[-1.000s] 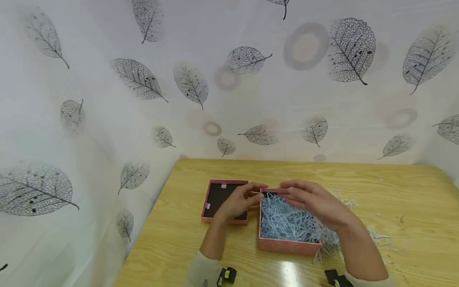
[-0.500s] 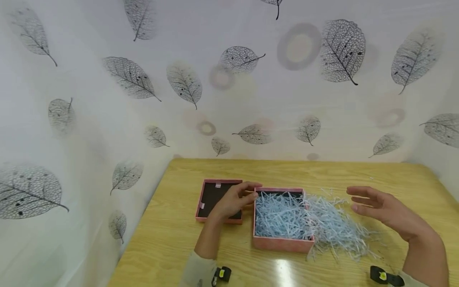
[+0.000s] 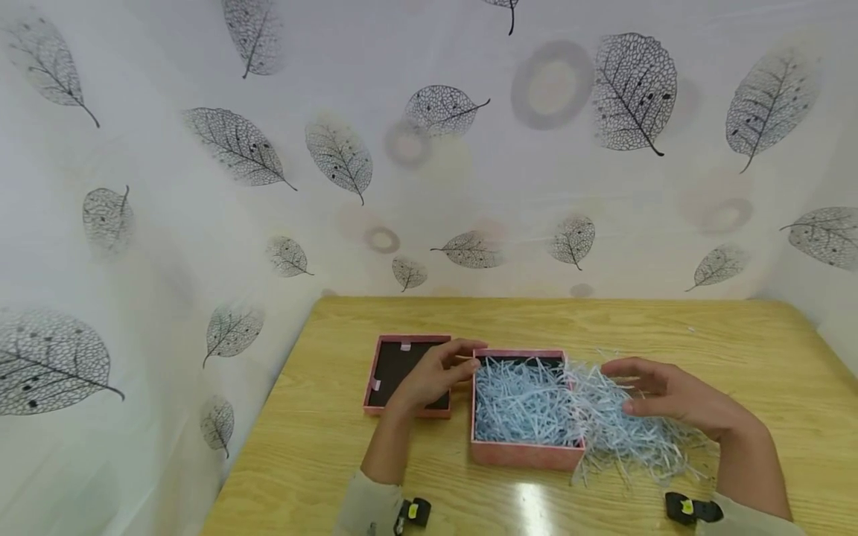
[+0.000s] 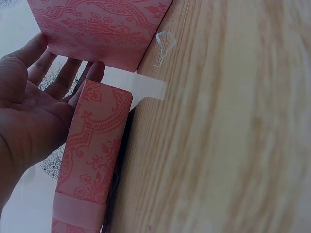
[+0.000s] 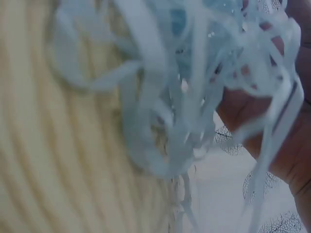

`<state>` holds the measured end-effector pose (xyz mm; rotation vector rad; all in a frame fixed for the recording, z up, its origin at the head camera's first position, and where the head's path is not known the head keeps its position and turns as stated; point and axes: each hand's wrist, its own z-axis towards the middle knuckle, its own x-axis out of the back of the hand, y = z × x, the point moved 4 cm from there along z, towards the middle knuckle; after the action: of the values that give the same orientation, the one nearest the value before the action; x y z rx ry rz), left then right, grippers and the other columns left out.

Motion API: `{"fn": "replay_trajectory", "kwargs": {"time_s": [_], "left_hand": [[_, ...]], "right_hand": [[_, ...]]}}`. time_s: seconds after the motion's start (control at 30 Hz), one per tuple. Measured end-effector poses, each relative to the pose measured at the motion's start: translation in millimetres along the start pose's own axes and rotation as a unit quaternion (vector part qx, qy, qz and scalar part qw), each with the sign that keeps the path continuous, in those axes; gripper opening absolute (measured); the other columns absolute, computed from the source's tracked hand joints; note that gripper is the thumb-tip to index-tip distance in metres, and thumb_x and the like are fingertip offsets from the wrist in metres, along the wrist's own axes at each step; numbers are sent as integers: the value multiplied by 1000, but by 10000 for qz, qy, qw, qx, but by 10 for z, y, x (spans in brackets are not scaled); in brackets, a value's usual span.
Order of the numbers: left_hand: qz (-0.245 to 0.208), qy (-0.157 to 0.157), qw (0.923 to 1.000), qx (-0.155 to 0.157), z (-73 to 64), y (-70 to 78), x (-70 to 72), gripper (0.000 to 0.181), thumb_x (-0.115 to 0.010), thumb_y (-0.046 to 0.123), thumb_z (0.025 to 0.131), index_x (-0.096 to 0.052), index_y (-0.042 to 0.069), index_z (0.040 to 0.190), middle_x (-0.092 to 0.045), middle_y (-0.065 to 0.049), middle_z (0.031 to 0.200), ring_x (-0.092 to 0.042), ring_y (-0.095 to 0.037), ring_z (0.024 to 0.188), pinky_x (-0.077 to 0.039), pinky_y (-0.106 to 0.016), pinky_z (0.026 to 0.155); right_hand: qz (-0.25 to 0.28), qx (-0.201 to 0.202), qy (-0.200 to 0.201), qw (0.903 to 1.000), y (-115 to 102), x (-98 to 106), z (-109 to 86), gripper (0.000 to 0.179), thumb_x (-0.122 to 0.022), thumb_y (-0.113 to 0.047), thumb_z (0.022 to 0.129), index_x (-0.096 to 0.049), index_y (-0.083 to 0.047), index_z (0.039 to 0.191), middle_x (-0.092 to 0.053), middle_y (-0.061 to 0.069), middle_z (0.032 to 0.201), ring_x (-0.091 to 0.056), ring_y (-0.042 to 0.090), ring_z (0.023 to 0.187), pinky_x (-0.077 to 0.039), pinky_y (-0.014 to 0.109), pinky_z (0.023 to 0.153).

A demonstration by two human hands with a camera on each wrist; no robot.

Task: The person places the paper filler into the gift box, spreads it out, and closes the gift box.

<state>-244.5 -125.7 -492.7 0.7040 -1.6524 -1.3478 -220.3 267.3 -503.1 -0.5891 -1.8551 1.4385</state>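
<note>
A pink patterned box [image 3: 526, 455], filled with pale blue shredded paper [image 3: 519, 402], stands on the wooden table. My left hand [image 3: 429, 380] stays at its left side, fingertips at the back left corner and fingers relaxed. In the left wrist view those fingertips touch the patterned box wall [image 4: 104, 29]. Beyond the box's right side lies a loose heap of paper strips [image 3: 613, 435]. Over the heap's right part reaches my right hand [image 3: 677, 398], its fingers loosely bent toward the box. Seen from the right wrist, blurred strips [image 5: 160, 87] hang close in front of the hand and partly hide it.
Left of the box, under my left forearm, lies the pink lid [image 3: 406, 374] with its black inside up. A wall covering with a leaf print [image 3: 429, 171] rises behind the table [image 3: 335, 447]. Small paper scraps lie about the heap.
From over the box my right hand swung out to the right past the heap, then came back left over it. The left hand keeps its place at the box corner.
</note>
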Motion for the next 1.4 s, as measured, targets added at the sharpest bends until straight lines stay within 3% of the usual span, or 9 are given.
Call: {"fn": "replay_trajectory", "kwargs": {"time_s": [0.13, 0.3, 0.43, 0.7, 0.8, 0.93, 1.13, 1.27, 1.4], "left_hand": [[-5, 18, 10000, 7, -10, 4, 2, 37, -63, 25, 109, -64, 22, 146, -62, -12, 137, -66, -21, 115, -56, -42, 103], [24, 30, 10000, -17, -16, -16, 10, 38, -63, 26, 109, -64, 20, 146, -63, -12, 136, -65, -21, 115, -56, -39, 102], [41, 59, 10000, 0, -23, -17, 15, 38, -64, 26, 108, -64, 22, 146, -62, -11, 135, -65, -21, 115, -56, -39, 102], [79, 19, 9999, -63, -20, -12, 18, 43, -64, 24, 108, -60, 13, 149, -62, -13, 135, -65, -21, 114, -56, -37, 101], [81, 10, 9999, -65, -22, -10, 21, 42, -63, 24, 109, -60, 13, 149, -62, -13, 136, -65, -20, 114, -56, -37, 101], [-21, 11, 10000, -47, -30, -14, 22, 40, -63, 23, 109, -61, 17, 148, -62, -12, 136, -65, -21, 116, -56, -42, 103], [-73, 20, 10000, -65, -34, -9, 15, 39, -63, 25, 109, -63, 21, 147, -63, -11, 136, -65, -22, 117, -56, -49, 104], [-43, 15, 9999, -90, -17, -6, 10, 38, -63, 25, 109, -63, 21, 147, -63, -11, 135, -65, -21, 116, -56, -47, 104], [-40, 5, 10000, -84, -8, 4, 8, 38, -63, 25, 109, -63, 22, 146, -63, -14, 136, -65, -19, 115, -56, -45, 104]], "right_hand": [[-120, -73, -96, 9999, 11, -49, 91, 51, -68, -7, 103, -50, 1, 150, -45, 32, 152, -55, -7, 124, -57, 28, 93], [-324, -250, 12, 9992, 6, -135, 239, 34, -74, -9, 99, -61, 3, 128, -59, 20, 124, -63, 13, 99, -58, 34, 76], [-458, -371, 228, 9980, -27, -148, 281, 22, -74, -6, 98, -62, 4, 114, -59, 15, 106, -59, 16, 86, -53, 35, 67], [-956, -234, 1358, 9858, -351, 18, 63, 22, -67, -6, 104, -64, 3, 123, -63, 12, 117, -65, 14, 92, -56, 34, 72], [-1224, 48, 2021, 9717, -544, 68, -38, 21, -67, -7, 105, -64, 2, 124, -66, 1, 114, -64, 12, 88, -54, 31, 69], [-1394, 258, 2976, 9441, -774, 86, -136, 19, -67, -9, 105, -66, -3, 123, -65, -15, 108, -60, 12, 81, -50, 25, 65], [-1093, 753, 3949, 9091, -1078, -14, -202, 19, -68, -4, 103, -70, -8, 121, -61, -16, 108, -45, 13, 70, -37, 28, 56], [-96, 1766, 4241, 8882, -1282, -107, -227, 23, -64, 14, 98, -69, 7, 119, -64, -3, 106, -48, 13, 78, -41, 22, 59], [1015, 2739, 4181, 8601, -1455, -203, -244, 25, -57, 28, 92, -64, 20, 115, -63, 7, 110, -50, 16, 85, -49, 17, 68]]}}
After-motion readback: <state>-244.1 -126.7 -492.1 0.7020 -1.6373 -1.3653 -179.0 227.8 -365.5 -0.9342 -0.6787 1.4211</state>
